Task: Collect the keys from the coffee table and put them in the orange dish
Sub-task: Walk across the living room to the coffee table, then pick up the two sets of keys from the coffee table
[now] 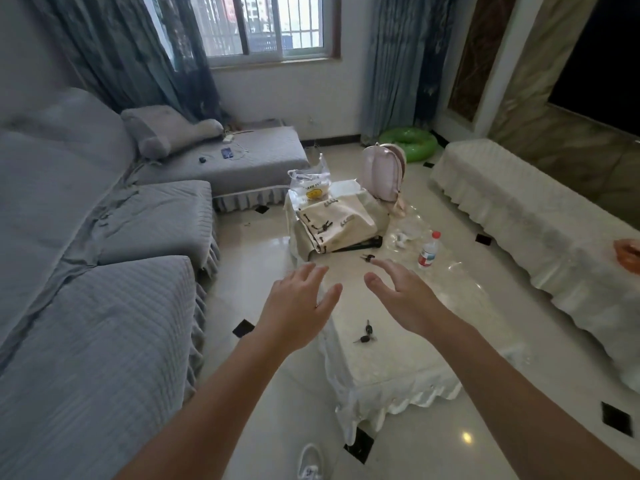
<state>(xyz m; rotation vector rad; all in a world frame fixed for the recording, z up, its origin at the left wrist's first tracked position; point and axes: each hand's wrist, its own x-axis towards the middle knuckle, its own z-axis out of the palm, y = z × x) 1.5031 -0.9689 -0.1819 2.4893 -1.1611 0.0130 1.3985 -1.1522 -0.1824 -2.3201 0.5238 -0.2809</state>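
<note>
Hands first: the left hand (298,303) and the right hand (398,292) are both stretched out over the near half of the coffee table (398,372), fingers spread and loosely curved, palms turned toward each other, gripping nothing. A bunch of dark-headed keys (366,333) lies on the cream table cover directly below the gap between the wrists, at about 6 o'clock from the right hand and clear of both hands. A second set of keys (367,258) sits farther up the table at 12 o'clock, just beyond the right fingertips and near the edge of a cream tote bag (337,223). At 2 o'clock from the right hand stands a water bottle (429,251) with a red cap, upright. The orange dish (628,254) rests on the white-covered bench at 3 o'clock, cut off by the frame edge, well apart from both key bunches. A grey sofa (86,237) fills the 9 o'clock side.
</note>
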